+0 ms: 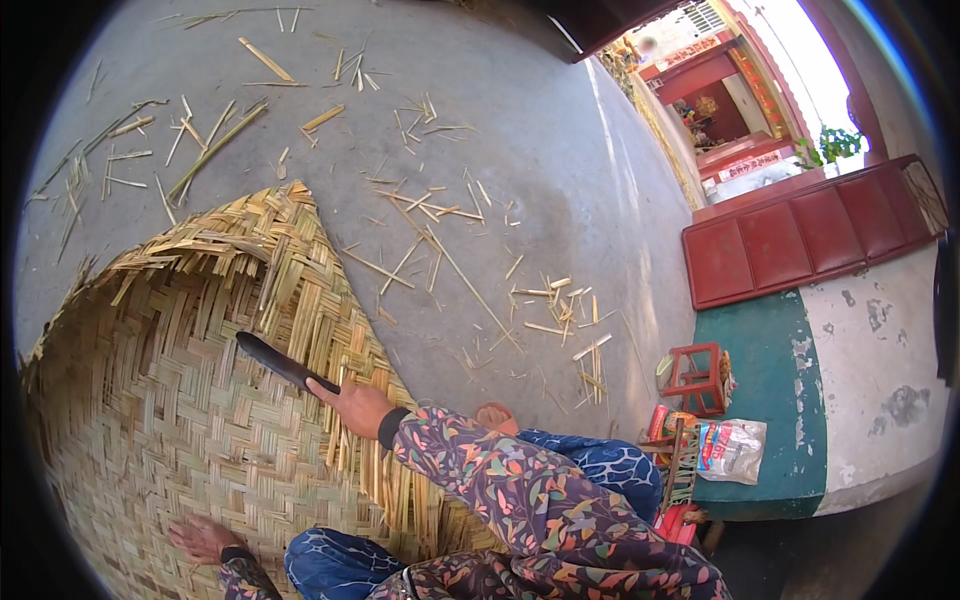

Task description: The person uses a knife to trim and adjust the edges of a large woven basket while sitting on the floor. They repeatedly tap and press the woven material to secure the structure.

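Observation:
A large woven mat of pale strips [200,420], likely bamboo, spreads across my left and in front of me, its far edge curling up. Loose strip ends stick out along its right border. In my right hand [364,408] is a dark, long knife-like blade [275,362], which points up and left over the mat near that border. The fingers wrap round its near end. My left hand [203,538] lies on the weave at the lower left, fingers stretched out, with no tool in it.
Cut strips and splinters [575,310] litter the grey concrete floor [540,180]. On the right stand a small red stool [697,378], a white printed sack [733,450] and a long red padded panel [815,235] against the green-and-white wall [770,370]. Beyond is a bright doorway.

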Demonstrator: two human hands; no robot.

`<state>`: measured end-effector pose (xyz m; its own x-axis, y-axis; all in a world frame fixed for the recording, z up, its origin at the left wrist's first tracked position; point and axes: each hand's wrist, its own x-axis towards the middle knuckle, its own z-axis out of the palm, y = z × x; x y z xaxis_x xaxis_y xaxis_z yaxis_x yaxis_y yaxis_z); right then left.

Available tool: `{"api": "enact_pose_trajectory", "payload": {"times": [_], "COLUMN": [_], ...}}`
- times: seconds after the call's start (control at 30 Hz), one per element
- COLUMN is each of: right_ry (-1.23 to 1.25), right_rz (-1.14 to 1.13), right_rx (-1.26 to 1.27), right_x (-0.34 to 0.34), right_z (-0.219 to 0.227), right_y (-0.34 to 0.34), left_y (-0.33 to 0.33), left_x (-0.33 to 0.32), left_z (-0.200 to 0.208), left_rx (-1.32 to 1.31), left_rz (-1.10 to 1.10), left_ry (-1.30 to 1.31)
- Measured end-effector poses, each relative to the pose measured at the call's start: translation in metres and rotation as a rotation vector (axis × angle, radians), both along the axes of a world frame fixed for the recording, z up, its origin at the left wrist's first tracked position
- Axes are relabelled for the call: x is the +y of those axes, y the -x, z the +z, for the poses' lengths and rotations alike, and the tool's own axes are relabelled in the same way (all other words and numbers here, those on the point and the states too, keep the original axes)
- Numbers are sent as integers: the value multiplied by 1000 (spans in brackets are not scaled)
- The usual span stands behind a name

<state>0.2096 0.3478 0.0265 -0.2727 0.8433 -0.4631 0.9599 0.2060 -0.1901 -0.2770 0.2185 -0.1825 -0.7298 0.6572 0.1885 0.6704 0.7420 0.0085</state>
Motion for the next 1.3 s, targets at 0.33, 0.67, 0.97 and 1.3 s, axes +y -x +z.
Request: {"api": "enact_pose_trajectory", "payload": {"times": [0.33, 0.67, 0.97, 1.3], "right_ry": [20, 3, 30, 49], "right_rz": [-13, -17, -8, -18], "right_rx": [18, 5, -7, 13], "right_x": [-3, -7, -2, -1], "right_z": [-3, -7, 3, 7], "right_y": [-4, -9, -4, -6], "left_y": [-36, -49, -33, -40], "left_x": [18, 24, 13, 14], "left_z": [56, 69, 53, 60], "left_rx": [279, 285, 77, 169], "left_rz": [44, 46, 145, 54], "left_ry": [468, 553, 414, 325]}}
